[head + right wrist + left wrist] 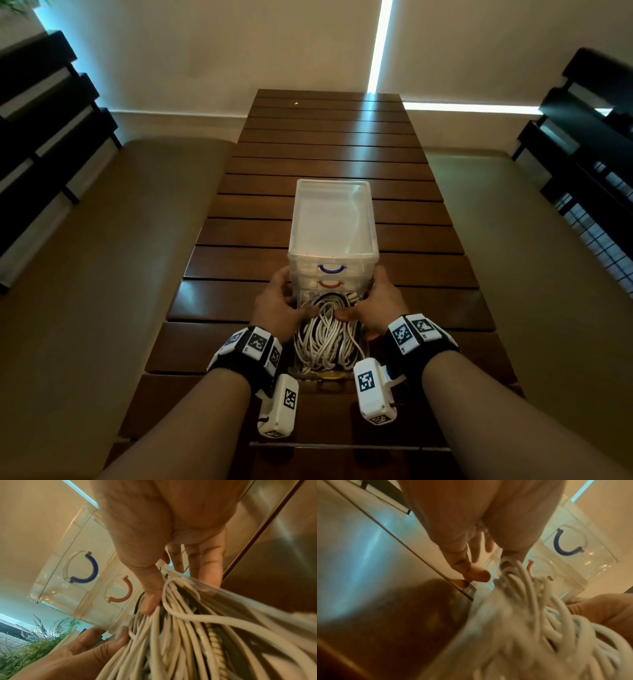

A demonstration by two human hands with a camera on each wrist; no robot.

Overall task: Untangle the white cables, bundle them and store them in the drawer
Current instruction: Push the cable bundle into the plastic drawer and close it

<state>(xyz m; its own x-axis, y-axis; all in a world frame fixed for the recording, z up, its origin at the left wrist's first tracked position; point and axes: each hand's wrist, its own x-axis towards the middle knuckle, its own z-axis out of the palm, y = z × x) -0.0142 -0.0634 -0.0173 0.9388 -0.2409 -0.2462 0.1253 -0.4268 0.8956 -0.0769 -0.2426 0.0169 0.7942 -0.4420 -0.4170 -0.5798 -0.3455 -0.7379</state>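
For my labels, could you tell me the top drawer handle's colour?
The handle is blue, clearest in the right wrist view.

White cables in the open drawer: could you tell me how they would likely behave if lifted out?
Probably floppy: the white cables lie in loose loops and would sag. Likely springy too, since the left hand and right hand press them into the drawer. Crossing strands may snag.

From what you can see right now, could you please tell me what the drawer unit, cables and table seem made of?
Drawer unit: clear glossy plastic, probably; its contents show through.
Cables: white, smooth, likely rubbery sheathing, bending in soft loops.
Table: dark slatted wood, seemingly varnished; it reflects light.
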